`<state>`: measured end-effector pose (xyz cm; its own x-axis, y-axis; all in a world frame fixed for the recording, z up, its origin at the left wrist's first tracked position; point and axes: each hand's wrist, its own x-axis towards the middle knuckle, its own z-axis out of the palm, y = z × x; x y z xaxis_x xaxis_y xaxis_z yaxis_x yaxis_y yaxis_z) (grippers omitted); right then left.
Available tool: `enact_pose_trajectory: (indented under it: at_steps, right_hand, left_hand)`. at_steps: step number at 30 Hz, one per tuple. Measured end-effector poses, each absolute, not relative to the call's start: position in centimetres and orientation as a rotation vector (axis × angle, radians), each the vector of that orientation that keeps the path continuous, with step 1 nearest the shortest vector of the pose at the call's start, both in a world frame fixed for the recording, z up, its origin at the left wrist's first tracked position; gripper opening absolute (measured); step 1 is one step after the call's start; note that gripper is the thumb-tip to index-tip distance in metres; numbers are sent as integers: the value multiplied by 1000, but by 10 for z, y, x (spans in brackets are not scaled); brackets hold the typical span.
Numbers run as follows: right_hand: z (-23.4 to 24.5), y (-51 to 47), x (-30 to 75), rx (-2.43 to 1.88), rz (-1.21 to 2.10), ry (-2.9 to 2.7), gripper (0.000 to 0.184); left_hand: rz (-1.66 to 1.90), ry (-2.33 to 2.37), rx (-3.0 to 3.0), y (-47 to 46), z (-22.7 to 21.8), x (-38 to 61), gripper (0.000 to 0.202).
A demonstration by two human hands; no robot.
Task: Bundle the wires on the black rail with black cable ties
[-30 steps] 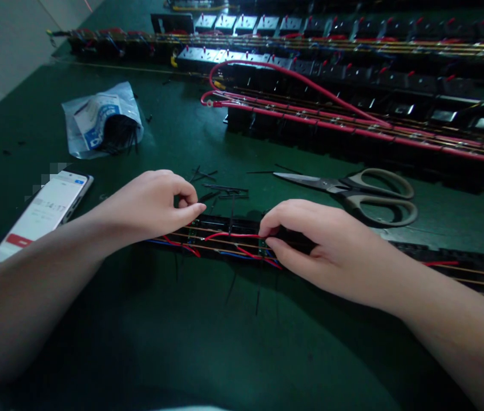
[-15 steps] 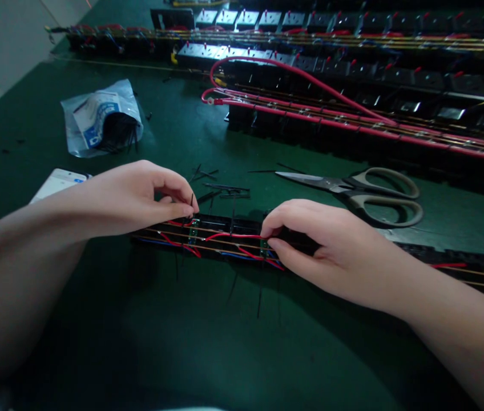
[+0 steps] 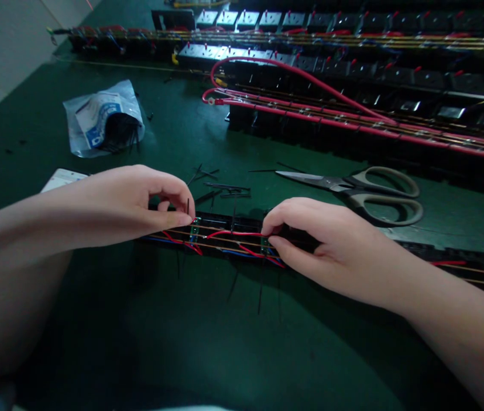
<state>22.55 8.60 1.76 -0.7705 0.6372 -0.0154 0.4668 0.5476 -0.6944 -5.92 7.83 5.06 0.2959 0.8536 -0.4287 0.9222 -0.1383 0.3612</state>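
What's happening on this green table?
Someone is working bare-handed on a long wired black strip. The right hand pinches a red wire on it. The left hand is farther left, by a thin upright black tie; whether it grips that is unclear. Beyond the strip lie scissors and, farther back, a bag.

Dim scene, white glare on silvery plates (image 3: 248, 19), shadowed tabletop (image 3: 225, 337), soft fine detail

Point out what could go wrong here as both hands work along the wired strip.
The right hand seems to pinch the red wire; a hard tug might strain it.
The scissors lie just beyond that hand and could get knocked.
The left forearm partly hides the phone, so it might be bumped.
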Motion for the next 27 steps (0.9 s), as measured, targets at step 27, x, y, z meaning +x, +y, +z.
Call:
enact_pose_trajectory:
  at_steps: [27]
  right_hand:
    - [16,85,225,-922,1029,-2529,15]
  left_hand:
    - [876,1208,2742,27,46,-37,29]
